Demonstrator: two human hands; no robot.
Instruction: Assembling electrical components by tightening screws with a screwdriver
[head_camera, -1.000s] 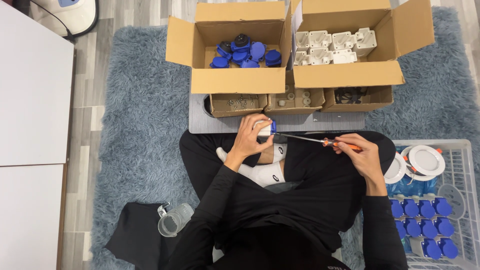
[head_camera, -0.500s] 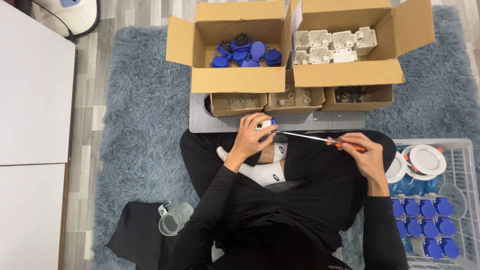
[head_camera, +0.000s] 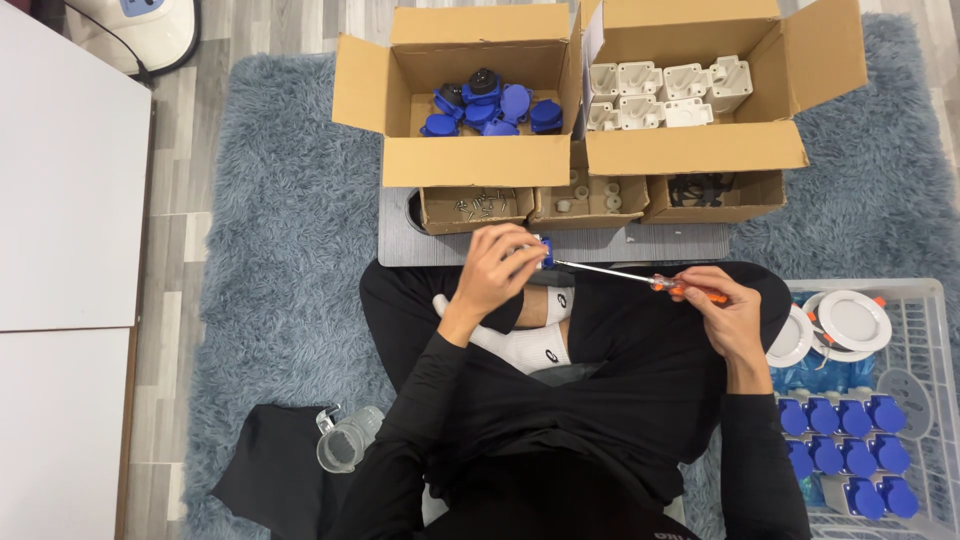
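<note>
Nearest, over the crossed legs, the right hand closes its grip around the orange handle of a screwdriver. Its long axis runs nearly level, slightly uphill leftward, tip pointing into a small blue-and-white part clamped in the left hand just above the lap. This looks like driving a screw; next it calls for steady turning with the tip seated. Beyond lie the grey board and open cardboard boxes.
</note>
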